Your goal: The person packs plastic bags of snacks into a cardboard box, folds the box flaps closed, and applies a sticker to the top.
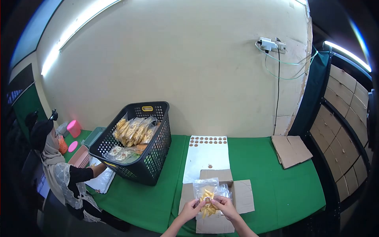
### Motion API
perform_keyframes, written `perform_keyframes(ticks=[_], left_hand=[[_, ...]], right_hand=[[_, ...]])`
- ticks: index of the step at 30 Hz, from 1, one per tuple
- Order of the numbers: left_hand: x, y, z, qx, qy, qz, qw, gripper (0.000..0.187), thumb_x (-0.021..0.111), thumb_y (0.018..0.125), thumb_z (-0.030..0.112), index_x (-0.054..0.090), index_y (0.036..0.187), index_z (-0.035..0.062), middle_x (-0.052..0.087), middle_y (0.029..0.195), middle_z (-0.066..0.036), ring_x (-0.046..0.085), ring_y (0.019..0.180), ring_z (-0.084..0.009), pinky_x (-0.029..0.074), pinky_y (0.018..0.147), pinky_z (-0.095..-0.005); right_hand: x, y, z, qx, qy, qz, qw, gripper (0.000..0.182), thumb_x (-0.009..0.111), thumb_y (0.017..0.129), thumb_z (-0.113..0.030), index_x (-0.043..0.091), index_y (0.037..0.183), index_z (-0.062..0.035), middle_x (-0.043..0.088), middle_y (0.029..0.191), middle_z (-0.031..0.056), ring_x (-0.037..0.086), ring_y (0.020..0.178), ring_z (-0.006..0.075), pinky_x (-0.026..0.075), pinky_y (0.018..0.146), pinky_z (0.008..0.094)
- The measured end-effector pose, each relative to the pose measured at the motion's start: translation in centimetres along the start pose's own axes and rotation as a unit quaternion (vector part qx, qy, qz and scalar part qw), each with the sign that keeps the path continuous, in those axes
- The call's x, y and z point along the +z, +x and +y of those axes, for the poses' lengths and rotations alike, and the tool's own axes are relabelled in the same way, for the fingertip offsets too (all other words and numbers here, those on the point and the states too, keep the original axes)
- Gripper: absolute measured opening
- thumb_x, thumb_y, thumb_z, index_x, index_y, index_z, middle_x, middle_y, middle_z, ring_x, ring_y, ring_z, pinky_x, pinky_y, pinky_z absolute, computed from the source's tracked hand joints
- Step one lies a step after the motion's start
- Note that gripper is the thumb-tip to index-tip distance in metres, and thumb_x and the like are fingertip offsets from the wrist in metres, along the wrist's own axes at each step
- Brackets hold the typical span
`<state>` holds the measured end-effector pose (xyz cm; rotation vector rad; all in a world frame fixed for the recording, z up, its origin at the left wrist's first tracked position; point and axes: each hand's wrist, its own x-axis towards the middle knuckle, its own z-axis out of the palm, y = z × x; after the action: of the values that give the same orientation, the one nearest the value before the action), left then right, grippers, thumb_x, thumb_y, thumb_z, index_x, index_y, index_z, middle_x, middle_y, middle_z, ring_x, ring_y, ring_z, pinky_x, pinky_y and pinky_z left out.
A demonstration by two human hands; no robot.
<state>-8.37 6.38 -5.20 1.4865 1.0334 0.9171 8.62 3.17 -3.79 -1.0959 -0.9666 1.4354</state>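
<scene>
Between my hands is a clear zip bag (pixel 205 189) of yellow stick-shaped snacks, held over an open cardboard box (pixel 243 196). My left hand (pixel 189 209) is closed on the bag's left side, and my right hand (pixel 225 207) grips the right side. Both thumbs rest at a small round brown-and-white sticker (pixel 208 200) on the bag's front. More clear bags (pixel 224 191) lie inside the box, partly hidden. Behind it, a white sheet (pixel 202 158) carries rows of similar round stickers, with a single one near its lower end.
A black basket (pixel 156 160) of filled snack bags (pixel 136 130) stands to the left. Folded cardboard (pixel 291 151) lies at right on the green table (pixel 272 189). At far left a person (pixel 55 158) reaches toward plastic bags (pixel 102 179). Stacked boxes (pixel 335 130) stand right.
</scene>
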Motion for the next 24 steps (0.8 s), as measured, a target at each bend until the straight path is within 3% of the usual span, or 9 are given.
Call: perform_keyframes(ticks=[2,5,6,9,12,15,18,24], left_hand=[[0.6,0.2,-1.3,0.015,0.071,0.052,0.996,0.034,0.059,0.082,0.028,0.055,0.065,-0.0006,0.042,0.049,0.001,0.035,0.046,-0.0048,0.028,0.04,-0.0244],[1.6,0.5,-0.4,0.039,0.045,0.128,0.99,0.036,0.062,0.08,0.03,0.055,0.063,-0.0021,0.043,0.045,-0.003,0.037,0.043,-0.0066,0.028,0.038,-0.0268],[1.9,0.8,-0.7,0.057,0.03,0.134,0.989,0.035,0.061,0.08,0.027,0.055,0.064,-0.0032,0.047,0.048,-0.004,0.039,0.044,-0.0072,0.03,0.04,-0.0267],[2.6,0.7,-0.6,0.075,-0.02,0.152,0.985,0.033,0.061,0.081,0.024,0.055,0.064,-0.003,0.047,0.049,-0.004,0.04,0.045,-0.0074,0.031,0.04,-0.0265],[2.1,0.1,0.6,0.048,0.004,0.12,0.992,0.026,0.059,0.082,0.021,0.061,0.075,-0.0038,0.056,0.059,-0.001,0.046,0.054,-0.0023,0.036,0.044,-0.0197],[1.8,0.5,-0.9,0.059,0.048,0.11,0.991,0.025,0.059,0.082,0.02,0.06,0.074,-0.0031,0.054,0.058,0.0,0.044,0.052,-0.0025,0.035,0.044,-0.0204],[1.4,0.7,-1.0,0.085,0.064,0.097,0.99,0.034,0.061,0.081,0.024,0.052,0.062,-0.003,0.043,0.048,-0.004,0.038,0.046,-0.0076,0.031,0.041,-0.0267],[2.5,0.8,-2.1,0.048,0.025,0.105,0.993,0.034,0.062,0.08,0.026,0.051,0.063,-0.002,0.041,0.047,-0.003,0.036,0.045,-0.0072,0.03,0.041,-0.0256]], right_hand=[[0.2,0.1,0.0,0.006,0.002,0.0,1.0,0.024,0.059,0.082,-0.017,0.056,0.096,0.0027,0.059,0.085,0.003,0.054,0.075,0.0068,0.044,0.063,0.0198],[1.9,-0.2,-0.5,-0.039,-0.033,0.032,0.998,0.024,0.06,0.081,-0.014,0.055,0.097,0.003,0.059,0.087,0.004,0.055,0.077,0.0074,0.045,0.064,0.0204],[2.9,-0.5,-1.5,-0.039,-0.016,0.07,0.997,0.015,0.061,0.08,-0.01,0.057,0.089,0.0016,0.057,0.076,-0.001,0.05,0.064,0.0033,0.04,0.056,0.0176],[2.8,0.1,0.2,-0.087,-0.013,0.096,0.991,0.014,0.06,0.081,-0.01,0.057,0.088,0.0014,0.057,0.075,-0.0008,0.048,0.06,0.003,0.038,0.053,0.0169],[2.7,0.2,1.0,-0.09,-0.012,0.11,0.99,0.012,0.059,0.081,-0.01,0.057,0.085,0.0012,0.057,0.073,-0.0009,0.049,0.061,0.0031,0.038,0.053,0.0168],[1.9,0.4,2.0,-0.067,-0.015,0.106,0.992,0.013,0.057,0.083,-0.011,0.058,0.082,0.0012,0.058,0.074,0.0,0.05,0.063,0.004,0.04,0.056,0.0173],[1.4,0.5,2.8,-0.052,0.009,0.097,0.994,0.016,0.055,0.085,-0.014,0.059,0.083,0.0019,0.059,0.075,0.0013,0.052,0.066,0.0048,0.041,0.059,0.0179],[0.2,0.3,2.8,-0.025,0.012,0.089,0.996,0.021,0.052,0.087,-0.017,0.06,0.089,0.0024,0.059,0.077,0.0023,0.051,0.069,0.0046,0.042,0.063,0.0183]])
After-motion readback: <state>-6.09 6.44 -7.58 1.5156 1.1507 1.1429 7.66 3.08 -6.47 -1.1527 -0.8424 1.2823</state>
